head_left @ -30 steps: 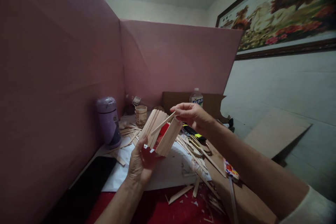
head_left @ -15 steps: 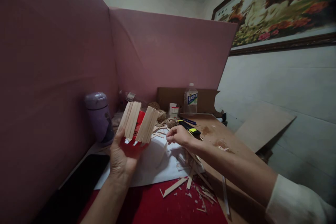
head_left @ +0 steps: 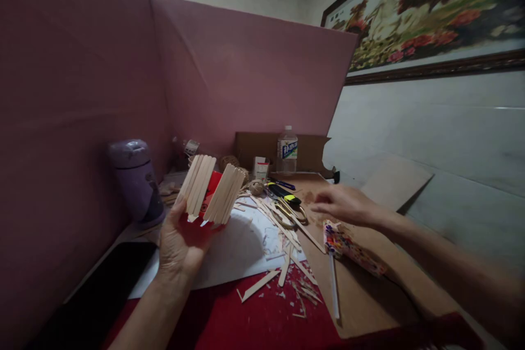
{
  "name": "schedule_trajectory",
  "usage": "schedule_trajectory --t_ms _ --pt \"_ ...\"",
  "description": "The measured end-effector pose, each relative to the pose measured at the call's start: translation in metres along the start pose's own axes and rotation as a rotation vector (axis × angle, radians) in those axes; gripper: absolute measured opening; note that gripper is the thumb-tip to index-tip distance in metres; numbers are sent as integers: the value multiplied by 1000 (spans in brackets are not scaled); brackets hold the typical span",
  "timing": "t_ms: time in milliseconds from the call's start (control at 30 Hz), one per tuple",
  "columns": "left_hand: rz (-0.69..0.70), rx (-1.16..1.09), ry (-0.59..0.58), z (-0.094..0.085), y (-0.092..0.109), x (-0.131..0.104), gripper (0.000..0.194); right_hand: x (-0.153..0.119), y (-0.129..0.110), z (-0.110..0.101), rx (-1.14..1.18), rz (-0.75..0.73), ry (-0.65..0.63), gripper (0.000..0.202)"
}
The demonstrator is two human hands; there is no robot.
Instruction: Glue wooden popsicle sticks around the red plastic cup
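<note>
My left hand [head_left: 182, 243] is wrapped round the lower part of a red container [head_left: 210, 194] and holds it up at a tilt. Two groups of wooden craft sticks [head_left: 225, 194] stand side by side along its outside, with a strip of red showing between them. My right hand [head_left: 338, 200] hangs over the brown board, its fingers bent and blurred, with nothing visible in them. Just below it lies a flower-patterned tool [head_left: 353, 249] with a cord, which looks like a hot glue gun. A translucent stick [head_left: 333, 284] lies at its near end.
Scissors [head_left: 289, 217], a yellow-black cutter [head_left: 283, 193] and loose sticks [head_left: 260, 285] lie in the middle. Behind stand a water bottle [head_left: 287, 150], a small box [head_left: 261, 168] and twine balls [head_left: 256, 187]. A purple flask [head_left: 137, 183] and a black phone-like slab [head_left: 123, 268] are left.
My right hand has moved right, from beside the container to above the brown board, uncovering the scissors and the patterned tool. My left hand still holds the container. The view has shifted slightly right.
</note>
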State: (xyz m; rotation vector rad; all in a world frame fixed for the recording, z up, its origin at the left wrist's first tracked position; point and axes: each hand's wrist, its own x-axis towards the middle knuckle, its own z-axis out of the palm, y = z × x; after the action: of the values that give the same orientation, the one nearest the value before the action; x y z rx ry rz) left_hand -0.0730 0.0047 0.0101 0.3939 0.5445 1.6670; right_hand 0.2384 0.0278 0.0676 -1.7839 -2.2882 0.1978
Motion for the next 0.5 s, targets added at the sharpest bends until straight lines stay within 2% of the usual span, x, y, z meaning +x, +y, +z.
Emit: schedule_trajectory --t_ms 67,100,167,233,367,433,500 --pt "-14 6 0 2 -2 -2 34 -28 23 1 -155 83 -112 20" --pt "-21 9 -2 3 -3 -3 33 -41 33 6 -192 142 -143 28" --pt "-22 18 -9 4 -6 -4 33 -61 49 22 -161 203 -211 58" --pt "-15 26 -8 4 -7 -4 32 -73 61 39 -107 194 -191 69" --pt "-35 43 10 1 -9 -3 32 -79 78 60 60 148 -147 61" --pt "-32 50 12 -1 -10 -2 32 -78 81 59 143 110 -115 58" --pt "-21 52 10 -3 -11 -1 33 -79 80 52 173 113 -28 52"
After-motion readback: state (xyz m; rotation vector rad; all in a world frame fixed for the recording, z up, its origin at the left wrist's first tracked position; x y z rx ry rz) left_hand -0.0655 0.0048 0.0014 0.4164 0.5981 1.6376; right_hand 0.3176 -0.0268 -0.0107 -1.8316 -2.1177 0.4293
